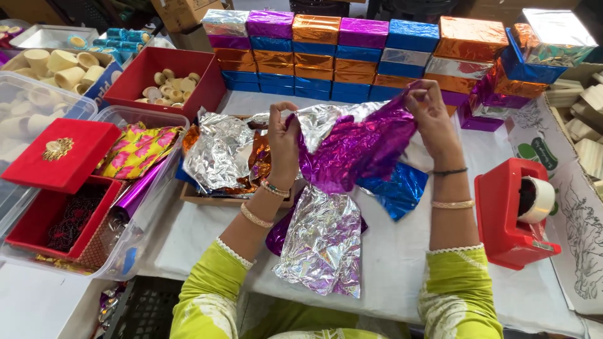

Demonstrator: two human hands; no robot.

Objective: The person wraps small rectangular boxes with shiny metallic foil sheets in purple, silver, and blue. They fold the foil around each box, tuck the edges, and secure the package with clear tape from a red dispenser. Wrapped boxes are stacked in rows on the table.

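A white table (389, 263) carries a wall of foil-wrapped boxes (352, 56) along its far edge and a pile of loose foil sheets (220, 154) at the left. A crumpled purple foil sheet (358, 147) hangs in the air between two raised hands. The left hand (284, 141) pinches its left edge; the right hand (430, 113) pinches its upper right corner. A red tape dispenser (512, 213) sits just right of the right forearm.

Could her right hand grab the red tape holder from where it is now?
Probably yes, but not right away. The tape holder sits on the table just to the right of her right hand, with nothing between them. That hand and her left hand are holding purple foil, so she'd need to let go first.
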